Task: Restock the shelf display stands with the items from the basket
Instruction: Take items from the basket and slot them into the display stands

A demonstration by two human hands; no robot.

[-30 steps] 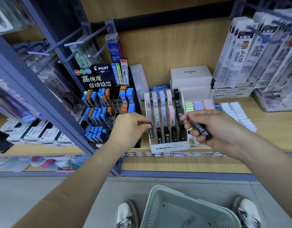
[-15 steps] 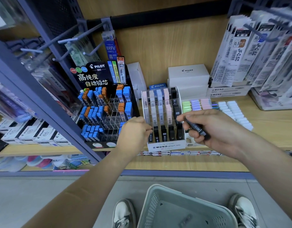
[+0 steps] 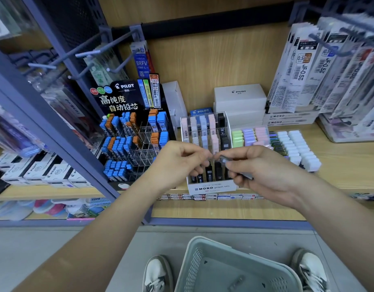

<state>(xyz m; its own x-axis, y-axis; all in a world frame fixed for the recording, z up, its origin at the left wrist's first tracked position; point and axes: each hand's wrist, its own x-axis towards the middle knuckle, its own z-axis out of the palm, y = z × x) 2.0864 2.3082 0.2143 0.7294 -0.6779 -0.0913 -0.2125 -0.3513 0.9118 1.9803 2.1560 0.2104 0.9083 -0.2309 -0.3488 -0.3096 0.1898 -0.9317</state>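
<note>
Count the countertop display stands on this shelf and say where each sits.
2. The black Pilot stand sits left of centre; the white Mono graph MG stand sits just right of it, behind both hands. Others may be out of view.

Both hands, left hand (image 3: pixel 177 163) and right hand (image 3: pixel 264 173), hang in front of the white MONO stand (image 3: pixel 209 187), covering its lower rows. The black PILOT stand (image 3: pixel 127 106) crowds the left side, and pastel cases (image 3: pixel 249 135) lie against the right. Bare shelf (image 3: pixel 346 165) lies open further right. Metal hooks (image 3: pixel 97 53) jut out above left. The basket (image 3: pixel 205 249) sits on the floor between the shoes.
</note>
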